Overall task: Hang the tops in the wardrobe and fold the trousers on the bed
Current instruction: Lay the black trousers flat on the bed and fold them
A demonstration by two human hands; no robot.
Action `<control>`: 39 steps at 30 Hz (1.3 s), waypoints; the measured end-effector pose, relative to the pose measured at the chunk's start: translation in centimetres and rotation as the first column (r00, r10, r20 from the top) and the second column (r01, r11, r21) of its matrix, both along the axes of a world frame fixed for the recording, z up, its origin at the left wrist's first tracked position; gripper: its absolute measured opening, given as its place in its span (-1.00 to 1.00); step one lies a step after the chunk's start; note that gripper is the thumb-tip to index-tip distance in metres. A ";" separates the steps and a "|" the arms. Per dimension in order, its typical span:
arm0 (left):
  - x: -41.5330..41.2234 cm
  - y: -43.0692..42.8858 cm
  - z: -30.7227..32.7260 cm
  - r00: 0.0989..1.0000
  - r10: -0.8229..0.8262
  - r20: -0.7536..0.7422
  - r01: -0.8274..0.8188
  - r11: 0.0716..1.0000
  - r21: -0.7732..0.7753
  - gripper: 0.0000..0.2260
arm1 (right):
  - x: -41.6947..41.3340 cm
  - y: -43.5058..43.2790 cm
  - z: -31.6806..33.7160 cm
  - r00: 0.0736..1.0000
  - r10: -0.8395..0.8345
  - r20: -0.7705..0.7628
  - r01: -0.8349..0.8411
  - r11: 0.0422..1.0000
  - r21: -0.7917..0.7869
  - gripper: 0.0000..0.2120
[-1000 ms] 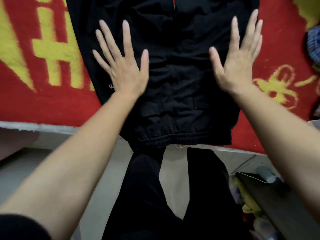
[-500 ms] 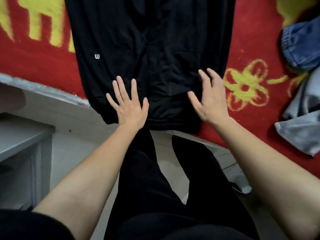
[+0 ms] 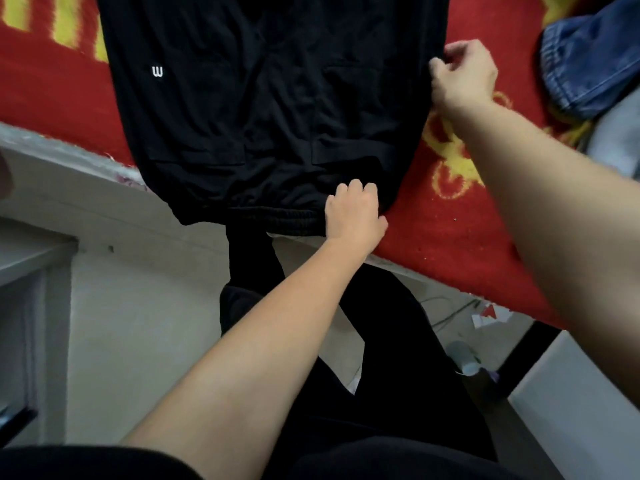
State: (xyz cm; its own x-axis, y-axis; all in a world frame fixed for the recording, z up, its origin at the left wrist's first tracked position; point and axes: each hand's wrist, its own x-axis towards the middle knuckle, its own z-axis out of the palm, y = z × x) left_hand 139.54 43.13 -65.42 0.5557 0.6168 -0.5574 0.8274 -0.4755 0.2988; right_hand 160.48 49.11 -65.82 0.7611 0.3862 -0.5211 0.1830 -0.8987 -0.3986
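Observation:
Black trousers (image 3: 263, 98) with a small white logo lie flat on the bed's red and yellow cover (image 3: 450, 220), waistband at the bed's near edge. My left hand (image 3: 355, 216) is closed on the right end of the waistband. My right hand (image 3: 462, 76) pinches the trousers' right side edge, further up the bed. The legs run out of the top of the view.
Blue denim clothing (image 3: 588, 64) and a grey garment (image 3: 616, 136) lie at the right on the bed. A white cabinet (image 3: 31, 271) stands at the left. On the floor by the bed are cables and small clutter (image 3: 464, 358). My own black-clad legs stand against the bed.
Both hands were flat and spread on the trousers. My left hand has shifted right and closed on the waistband's right end. My right hand moved up and pinched the side edge.

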 end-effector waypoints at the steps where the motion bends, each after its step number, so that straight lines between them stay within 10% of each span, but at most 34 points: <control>1: 0.0 0.0 0.0 0.999 0.027 0.017 -0.026 0.999 -0.032 -0.76 | 0.6 -0.1 0.1 1.000 -0.006 -0.022 0.006 1.000 -0.026 -0.70; 7: -1.2 1.7 1.1 0.985 0.154 0.081 -0.120 0.938 -0.324 -0.80 | 0.8 -0.3 1.2 0.989 -0.145 -0.011 0.143 0.985 -0.096 -0.71; 13: -4.8 5.2 3.5 0.911 0.406 0.067 -0.269 0.712 -0.648 -0.80 | -1.6 3.3 3.9 0.889 -0.285 -0.358 0.358 0.921 0.156 -0.88; 24: -20.1 19.1 6.0 0.500 0.858 -0.119 -0.638 0.272 -0.721 -0.61 | -17.3 23.1 8.0 0.979 0.178 -0.099 -0.131 0.920 0.369 -0.60; 29: -27.3 22.9 2.5 0.474 0.867 -0.152 -0.778 0.332 -0.533 -0.79 | -25.5 28.6 4.6 0.882 0.428 -0.197 -0.364 0.885 0.291 -0.46; 33: -29.0 24.5 0.6 0.661 0.713 -0.232 -0.714 0.503 -0.488 -0.69 | -28.0 28.2 2.8 0.785 0.552 -0.282 -0.529 0.834 0.158 -0.42; 39: -27.5 25.9 1.1 0.692 0.677 -0.250 -0.700 0.544 -0.462 -0.62 | -26.2 19.9 3.4 0.989 0.078 0.125 -0.105 0.968 0.226 -0.62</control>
